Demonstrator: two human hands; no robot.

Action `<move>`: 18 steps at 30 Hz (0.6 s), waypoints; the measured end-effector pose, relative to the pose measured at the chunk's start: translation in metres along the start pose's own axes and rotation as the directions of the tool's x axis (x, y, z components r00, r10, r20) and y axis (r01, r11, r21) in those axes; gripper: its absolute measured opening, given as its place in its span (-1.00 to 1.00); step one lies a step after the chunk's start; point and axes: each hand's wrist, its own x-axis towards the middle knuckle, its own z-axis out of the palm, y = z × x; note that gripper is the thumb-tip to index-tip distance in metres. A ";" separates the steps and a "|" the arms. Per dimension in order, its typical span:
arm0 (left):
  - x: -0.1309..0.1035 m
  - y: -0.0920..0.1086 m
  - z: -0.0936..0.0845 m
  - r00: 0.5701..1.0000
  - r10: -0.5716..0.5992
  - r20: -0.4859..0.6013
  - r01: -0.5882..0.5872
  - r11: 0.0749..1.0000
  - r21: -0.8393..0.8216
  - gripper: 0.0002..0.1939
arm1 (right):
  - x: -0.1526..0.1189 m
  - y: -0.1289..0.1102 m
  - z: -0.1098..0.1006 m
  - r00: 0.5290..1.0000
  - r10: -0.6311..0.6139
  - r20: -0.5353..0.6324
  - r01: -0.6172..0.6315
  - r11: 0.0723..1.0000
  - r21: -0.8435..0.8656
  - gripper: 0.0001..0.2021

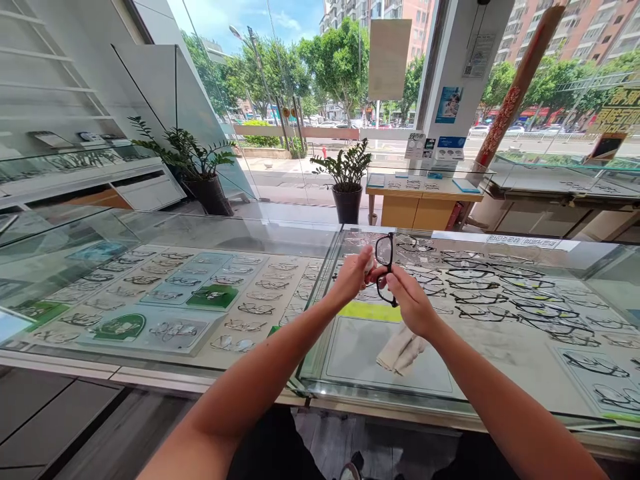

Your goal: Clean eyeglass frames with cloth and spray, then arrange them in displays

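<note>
A: How do the hands stand?

B: The right grip is closed to a pinch on the glasses, near the bridge. The left grip is curled beside them around a small white thing; I can't tell what that is.

A: And the glasses?

B: Held up above the desk, turned so one lens sits over the other. I'd judge them light and fairly stiff, with hinges that could strain if twisted.

A: Where would you take hold?

B: The bridge or the dark rim. (Lenses smudge at a touch, and smooth plastic may slip a little.)

A: What's further out?

B: A crumpled cloth, surely soft and limp, lies below the right grip. Beyond are rows of other frames, then a potted plant by the window.
</note>
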 end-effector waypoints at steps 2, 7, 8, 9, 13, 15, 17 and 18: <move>-0.002 0.001 0.001 0.999 0.035 0.019 -0.036 0.999 0.031 -0.14 | 0.002 0.000 -0.001 0.998 0.015 -0.055 -0.011 0.998 0.060 -0.58; -0.006 0.002 0.002 0.991 0.125 0.053 -0.130 0.985 0.110 -0.16 | 0.009 0.007 -0.006 0.981 0.103 -0.163 -0.052 0.955 0.293 -0.60; -0.007 0.001 0.002 0.988 0.143 0.067 -0.150 0.980 0.133 -0.17 | 0.010 0.010 -0.007 0.977 0.122 -0.177 -0.057 0.941 0.334 -0.61; -0.007 0.001 0.002 0.983 0.160 0.086 -0.171 0.974 0.151 -0.18 | 0.011 0.012 -0.007 0.972 0.138 -0.191 -0.059 0.928 0.367 -0.62; -0.008 -0.004 0.002 0.965 0.183 0.186 -0.216 0.960 0.177 -0.23 | 0.013 0.014 -0.008 0.953 0.178 -0.247 -0.069 0.915 0.397 -0.62; -0.008 -0.005 0.003 0.963 0.175 0.207 -0.215 0.959 0.187 -0.24 | 0.013 0.014 -0.008 0.947 0.181 -0.266 -0.072 0.924 0.375 -0.61; -0.008 -0.006 0.003 0.963 0.165 0.212 -0.205 0.962 0.182 -0.25 | 0.012 0.014 -0.008 0.946 0.178 -0.272 -0.073 0.932 0.355 -0.61; -0.009 -0.006 0.004 0.964 0.159 0.214 -0.197 0.966 0.170 -0.25 | 0.012 0.014 -0.007 0.947 0.179 -0.268 -0.077 0.933 0.350 -0.61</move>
